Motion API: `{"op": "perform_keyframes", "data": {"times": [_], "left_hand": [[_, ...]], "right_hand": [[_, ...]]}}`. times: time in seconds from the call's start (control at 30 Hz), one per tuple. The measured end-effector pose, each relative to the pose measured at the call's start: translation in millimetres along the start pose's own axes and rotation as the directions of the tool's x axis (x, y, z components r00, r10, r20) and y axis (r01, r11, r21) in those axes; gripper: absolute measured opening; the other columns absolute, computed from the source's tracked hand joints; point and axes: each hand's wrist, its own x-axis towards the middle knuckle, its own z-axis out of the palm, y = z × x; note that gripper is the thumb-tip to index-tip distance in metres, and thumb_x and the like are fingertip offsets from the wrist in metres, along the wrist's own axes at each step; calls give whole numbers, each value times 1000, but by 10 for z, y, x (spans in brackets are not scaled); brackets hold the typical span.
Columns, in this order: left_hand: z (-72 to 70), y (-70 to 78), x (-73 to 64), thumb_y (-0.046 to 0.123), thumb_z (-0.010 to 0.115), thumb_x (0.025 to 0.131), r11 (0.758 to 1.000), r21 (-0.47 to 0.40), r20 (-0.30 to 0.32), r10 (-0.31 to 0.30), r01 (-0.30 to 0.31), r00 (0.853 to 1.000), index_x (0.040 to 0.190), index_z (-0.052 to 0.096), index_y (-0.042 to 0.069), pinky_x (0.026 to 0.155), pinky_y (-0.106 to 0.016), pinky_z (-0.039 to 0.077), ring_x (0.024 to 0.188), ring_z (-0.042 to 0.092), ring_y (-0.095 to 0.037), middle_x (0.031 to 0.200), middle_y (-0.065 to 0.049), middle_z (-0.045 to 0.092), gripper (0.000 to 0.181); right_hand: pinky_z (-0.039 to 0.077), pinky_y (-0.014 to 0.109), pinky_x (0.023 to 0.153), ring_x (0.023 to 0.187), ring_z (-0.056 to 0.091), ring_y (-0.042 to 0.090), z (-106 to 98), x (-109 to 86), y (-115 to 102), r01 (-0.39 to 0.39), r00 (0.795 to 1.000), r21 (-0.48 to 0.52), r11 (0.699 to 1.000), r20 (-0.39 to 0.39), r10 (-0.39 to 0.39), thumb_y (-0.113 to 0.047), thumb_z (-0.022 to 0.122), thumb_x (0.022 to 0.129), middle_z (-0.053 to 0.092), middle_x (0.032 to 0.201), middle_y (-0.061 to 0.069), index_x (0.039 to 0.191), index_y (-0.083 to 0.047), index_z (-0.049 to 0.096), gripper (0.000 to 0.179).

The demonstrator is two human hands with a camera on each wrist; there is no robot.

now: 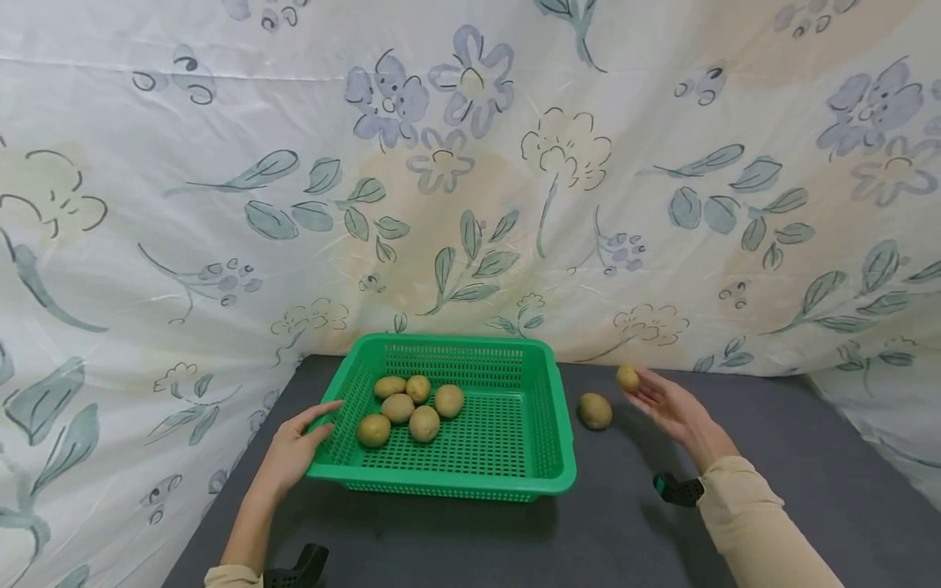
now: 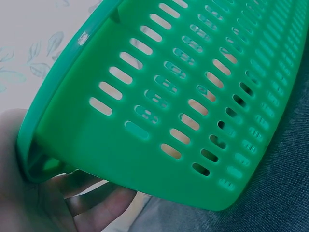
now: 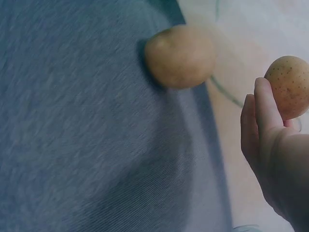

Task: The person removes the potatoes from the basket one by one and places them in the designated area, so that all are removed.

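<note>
A green plastic basket [image 1: 448,479] stands on the dark table, with several potatoes [image 1: 398,407] lying in its left half. At the basket's left side my left hand [image 1: 290,449] grips the rim; the left wrist view shows its fingers curled beneath the edge of the slotted wall [image 2: 96,145]. To the right of the basket, my right hand [image 1: 680,415] holds a small potato [image 1: 628,378] raised above the table, pinched at the fingertips. Dark specks cover its skin in the right wrist view. Another potato [image 3: 181,57] rests on the table between the basket and that hand.
Dark cloth covers the table [image 1: 603,523]. A flower-printed curtain [image 1: 470,204] hangs right behind the basket and along the left side. Each wrist carries a black strap-on device [image 1: 678,489].
</note>
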Motion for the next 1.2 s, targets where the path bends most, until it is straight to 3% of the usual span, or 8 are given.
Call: {"op": "perform_keyframes", "data": {"times": [0.2, 0.33, 0.43, 0.57, 0.7, 0.87, 1.07, 1.2], "left_hand": [[-3, 6, -6, 16, 46, 102, 1000, 8, -2, 3, -3, 1000, 143, 45, 9, 102, -61, 27, 136, 23, -42, 150, -21, 30, 41], [-6, 15, -11, 16, 46, 102, 1000, 5, -6, 8, -8, 1000, 143, 45, 9, 102, -61, 28, 136, 24, -42, 150, -21, 30, 41], [-6, 20, -10, 16, 46, 102, 1000, 6, -8, 12, -12, 1000, 143, 45, 9, 102, -60, 28, 136, 24, -42, 149, -21, 31, 41], [0, 16, -10, 16, 46, 102, 1000, 5, -7, 11, -11, 1000, 143, 45, 9, 102, -60, 28, 136, 24, -42, 150, -21, 31, 41], [7, 3, -9, 16, 46, 102, 1000, 1, -8, 10, -10, 1000, 143, 45, 9, 102, -60, 28, 136, 24, -42, 150, -20, 31, 41], [9, -3, -14, 16, 46, 102, 1000, 6, -12, 15, -15, 1000, 142, 46, 9, 101, -60, 28, 136, 25, -42, 149, -21, 31, 41], [12, 0, -15, 16, 46, 102, 1000, 5, -16, 17, -17, 1000, 142, 46, 9, 101, -59, 29, 135, 26, -41, 149, -21, 32, 41], [18, -1, -19, 16, 47, 102, 1000, 11, -18, 20, -20, 1000, 142, 47, 8, 102, -59, 28, 136, 25, -41, 149, -21, 32, 40]], "right_hand": [[46, 29, 93, 93, 62, 14, -144, -14, 91, 33, 999, -127, 991, 9, -32, -11, 44, 102, 60, 100, 3, 96, -18, 64, 22], [48, 28, 91, 93, 61, 12, -204, -16, 136, 37, 999, -194, 980, -11, -40, -11, 47, 101, 60, 99, 0, 115, -13, 54, 16], [47, 28, 91, 92, 61, 10, -241, -4, 165, 26, 999, -218, 975, -23, -32, -12, 47, 101, 58, 99, -2, 146, -8, 24, 51], [47, 28, 91, 92, 60, 8, -281, 14, 205, 13, 999, -266, 964, -27, -21, -12, 46, 101, 56, 100, -3, 150, -2, -11, 76], [46, 29, 93, 92, 59, 7, -321, 22, 242, 13, 999, -338, 941, -29, -24, -13, 48, 101, 52, 108, 0, 150, 1, -9, 76], [46, 30, 94, 92, 58, 5, -357, 24, 277, 36, 997, -471, 881, -45, -65, -15, 52, 100, 42, 120, 7, 150, 5, -1, 76], [47, 34, 93, 91, 60, 6, -363, 22, 303, 50, 988, -562, 826, -92, -122, -18, 59, 96, 47, 118, 6, 149, 6, 11, 76], [46, 37, 94, 94, 59, 7, -343, 28, 329, 29, 986, -609, 793, -112, -122, -22, 62, 95, 41, 132, 20, 149, 5, 15, 77]]}}
